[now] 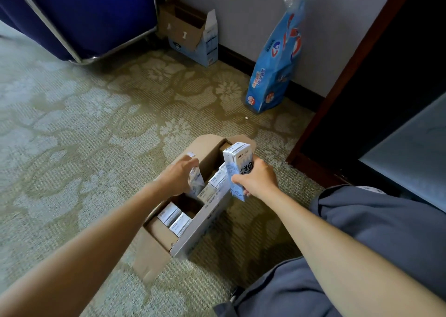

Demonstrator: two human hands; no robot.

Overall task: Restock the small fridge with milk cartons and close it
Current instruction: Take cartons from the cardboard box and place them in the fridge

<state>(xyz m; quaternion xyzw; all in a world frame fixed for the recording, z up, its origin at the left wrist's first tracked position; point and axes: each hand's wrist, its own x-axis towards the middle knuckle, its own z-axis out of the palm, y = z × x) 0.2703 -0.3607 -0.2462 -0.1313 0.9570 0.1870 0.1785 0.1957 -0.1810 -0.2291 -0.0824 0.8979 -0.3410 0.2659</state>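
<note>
Spreading under everything, the floral carpet (72, 123) serves as the working floor. A blue fabric cart (84, 10) stands at 11 o'clock. A dark wooden cabinet (337, 87) fills 3 o'clock, with a pale panel (410, 152) below it. The small fridge is probably there, though I cannot tell for sure. The open cardboard case (205, 227) lies at 6 o'clock, just beside the person's knee, likely so both arms reach it and the cabinet. A blue plastic bag (275, 63) leans on the wall at 1 o'clock. An emptied milk case (190, 34) is pushed aside at 12 o'clock. The right hand (259, 180) grasps an upright milk carton (237, 162) clear above the case's rim. The left hand (178, 174) curls round a second carton (196, 183) partly inside the case, seemingly to carry two per trip. More cartons (173, 217) lie packed at the near end
</note>
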